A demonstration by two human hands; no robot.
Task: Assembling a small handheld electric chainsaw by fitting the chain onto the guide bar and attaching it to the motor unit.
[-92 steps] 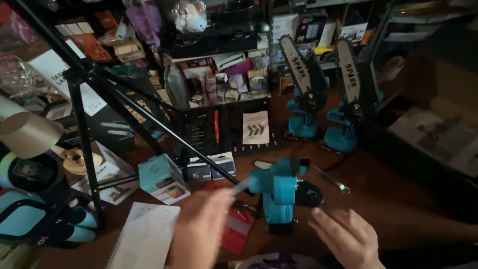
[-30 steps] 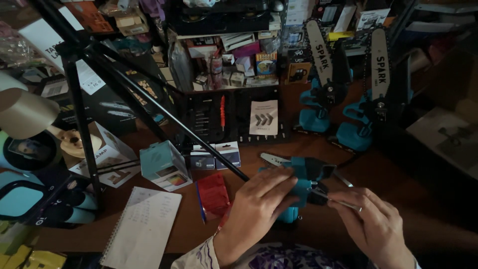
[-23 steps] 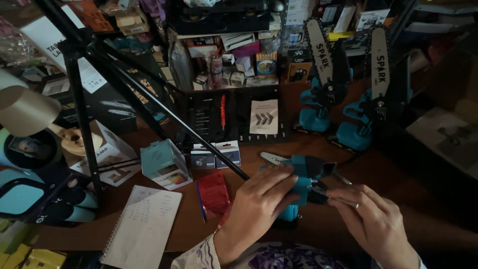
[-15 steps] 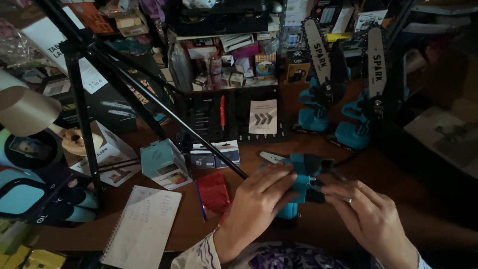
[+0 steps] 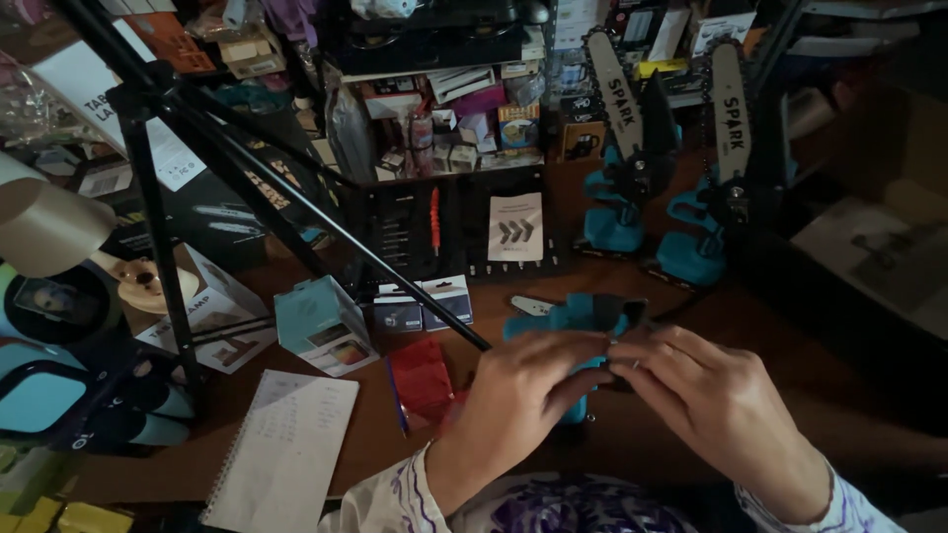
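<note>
Both hands (image 5: 632,395) on teal tool (image 5: 573,321)

1. The left hand (image 5: 523,395) and the right hand (image 5: 711,405) are covering most of the teal tool (image 5: 578,321), so its shape is hard to tell.
2. The fingertips are meeting over a small dark part, too dim to make out.
3. The bottom edge is cutting off both sleeves.
4. The black tripod (image 5: 168,128) is running off the top edge.
5. The spiral notebook (image 5: 286,454) is showing writing too small to read.
</note>
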